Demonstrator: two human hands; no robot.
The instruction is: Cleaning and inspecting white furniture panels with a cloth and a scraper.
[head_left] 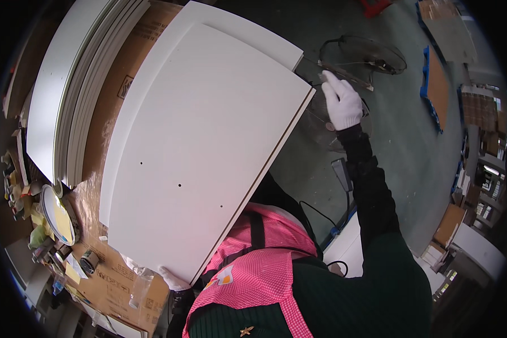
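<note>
panel (203, 146) on second panel (236, 28); stacked boards (67, 84) left; fan (360, 56) right

top panel (203, 141) looks like laminated board, smooth matt white face w/ a few small drilled holes; its cut edge shows pale raw core, prob. chipboard. second white board (248, 31) under it, same smooth finish. stack of white panels (62, 84) at left, same laminate, edges a bit greyer. cardboard (118, 281) beneath is brown, matt, rough-ish, clear plastic wrap crinkled on it. both hands in white knit cloth gloves: left hand (173, 280), right hand (342, 103). sleeve (372, 191) dark ribbed knit. vest (265, 265) pink checked cloth, matt. fan (361, 56) has thin wire metal guard, slight sheen. floor (400, 141) grey-green, smooth, dull, scuffed.
</note>
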